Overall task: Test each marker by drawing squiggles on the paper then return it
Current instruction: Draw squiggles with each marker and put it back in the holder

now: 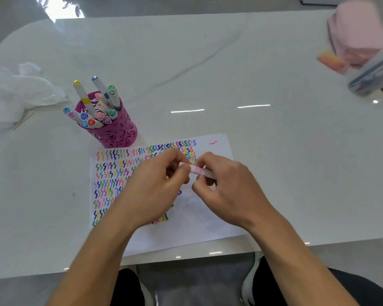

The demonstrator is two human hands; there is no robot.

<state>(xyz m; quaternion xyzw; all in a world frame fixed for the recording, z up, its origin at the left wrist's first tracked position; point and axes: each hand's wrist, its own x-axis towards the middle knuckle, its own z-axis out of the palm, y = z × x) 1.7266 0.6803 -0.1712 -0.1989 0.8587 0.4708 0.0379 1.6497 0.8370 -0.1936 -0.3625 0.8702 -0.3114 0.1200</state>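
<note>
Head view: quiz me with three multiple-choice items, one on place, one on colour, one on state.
1. Where does the marker cup stand? A) by the paper's far-left corner B) on the paper's middle C) in the person's lap
2. The held marker's band is: A) yellow B) pink C) green
3. The marker is: A) lying loose B) standing in the cup C) gripped by left hand and right hand
Answers: A, it stands off the sheet's corner; B, a pink band shows; C, both hands pinch it.
</note>
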